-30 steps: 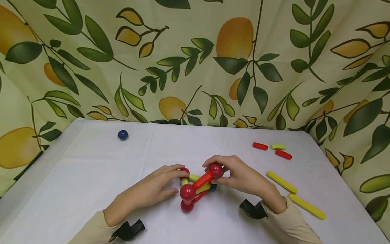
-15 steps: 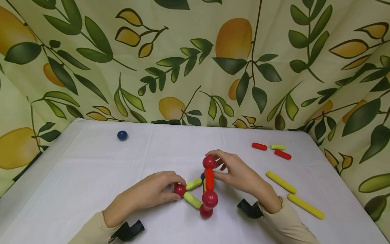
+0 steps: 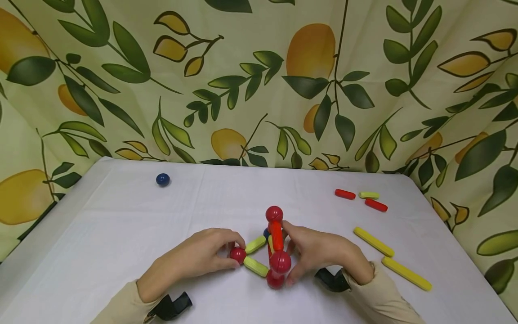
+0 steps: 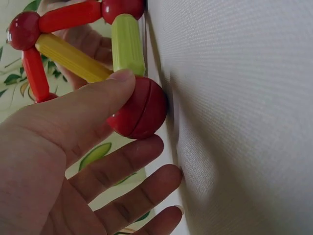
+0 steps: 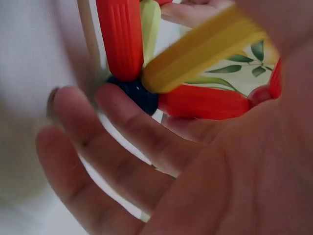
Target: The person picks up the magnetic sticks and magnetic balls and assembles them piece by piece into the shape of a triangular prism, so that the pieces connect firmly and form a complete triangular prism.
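Centrally on the white table point(image 3: 121, 225) stands a small frame of sticks and balls point(image 3: 270, 252), near the front edge between both hands. Left hand point(image 3: 194, 258) pinches a red ball point(image 3: 238, 254) at the frame's left corner; the left wrist view shows thumb on top, fingers under, ball point(image 4: 142, 110) touching the table. Two green sticks point(image 3: 256, 245) run from that ball toward the right. Right hand point(image 3: 319, 252) cups the frame's right side, fingers loosely spread, thumb beside the lower red balls point(image 3: 280, 263); whether it grips cannot be told. An orange stick point(image 3: 277, 235) rises upright to a top red ball point(image 3: 274, 213). Right wrist view: a dark blue ball point(image 5: 137, 93) joins red and yellow sticks just beside the fingers point(image 5: 122, 142).

Apart on the table: a loose blue ball point(image 3: 162, 179) far left, short red and green sticks point(image 3: 360, 198) and two long yellow sticks point(image 3: 390, 258) to the right. A leaf-print cloth point(image 3: 259, 81) hangs behind.
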Available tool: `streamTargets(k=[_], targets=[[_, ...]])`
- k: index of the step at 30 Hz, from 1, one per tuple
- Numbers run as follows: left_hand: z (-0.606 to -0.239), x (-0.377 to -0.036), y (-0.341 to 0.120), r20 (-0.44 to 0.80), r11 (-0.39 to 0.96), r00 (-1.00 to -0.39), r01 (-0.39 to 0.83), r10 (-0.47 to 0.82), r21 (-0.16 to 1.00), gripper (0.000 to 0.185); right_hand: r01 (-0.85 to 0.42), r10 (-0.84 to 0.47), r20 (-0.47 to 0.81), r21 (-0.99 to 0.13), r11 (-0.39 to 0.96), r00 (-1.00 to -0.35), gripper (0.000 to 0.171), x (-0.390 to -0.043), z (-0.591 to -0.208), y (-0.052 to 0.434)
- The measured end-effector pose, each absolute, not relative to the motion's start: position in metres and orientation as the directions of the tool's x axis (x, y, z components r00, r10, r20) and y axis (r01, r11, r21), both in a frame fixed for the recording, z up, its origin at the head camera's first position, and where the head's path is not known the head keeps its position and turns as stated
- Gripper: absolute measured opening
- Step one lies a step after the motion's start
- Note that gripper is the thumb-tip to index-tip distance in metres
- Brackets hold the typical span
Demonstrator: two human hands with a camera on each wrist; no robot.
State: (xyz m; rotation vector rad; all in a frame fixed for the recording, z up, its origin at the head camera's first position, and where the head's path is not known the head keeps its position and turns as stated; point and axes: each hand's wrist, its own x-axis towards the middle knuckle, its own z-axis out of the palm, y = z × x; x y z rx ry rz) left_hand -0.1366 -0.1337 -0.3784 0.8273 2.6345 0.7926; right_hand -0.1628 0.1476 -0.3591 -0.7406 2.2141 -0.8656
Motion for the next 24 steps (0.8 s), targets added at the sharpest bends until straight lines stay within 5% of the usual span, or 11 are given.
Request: streamTargets(k=[6, 12, 19, 24], targets=[[-0.378, -0.138, -0.132, -0.108, 0.695, -0.803, 0.431, 0.587, 0.576, 0.026, -0.266, -0.726, -0.255, -0.812, 0.519, -0.638, 0.100, -0.165, -0.370, 0.142], [-0.377, -0.139, -0.132, -0.130, 0.673, -0.785, 0.419, 0.606, 0.609, 0.028, -0.274, -0.702, -0.242, -0.798, 0.537, -0.670, 0.083, -0.172, -0.375, 0.146], [-0.378, -0.135, -0.128, -0.170, 0.613, -0.730, 0.396, 0.662, 0.683, 0.032, -0.349, -0.709, -0.163, -0.781, 0.517, -0.686, 0.045, -0.182, -0.380, 0.156], [-0.377, -0.135, -0.129, -0.166, 0.629, -0.741, 0.403, 0.651, 0.665, 0.029, -0.385, -0.691, -0.108, -0.763, 0.519, -0.715, 0.037, -0.187, -0.386, 0.157]])
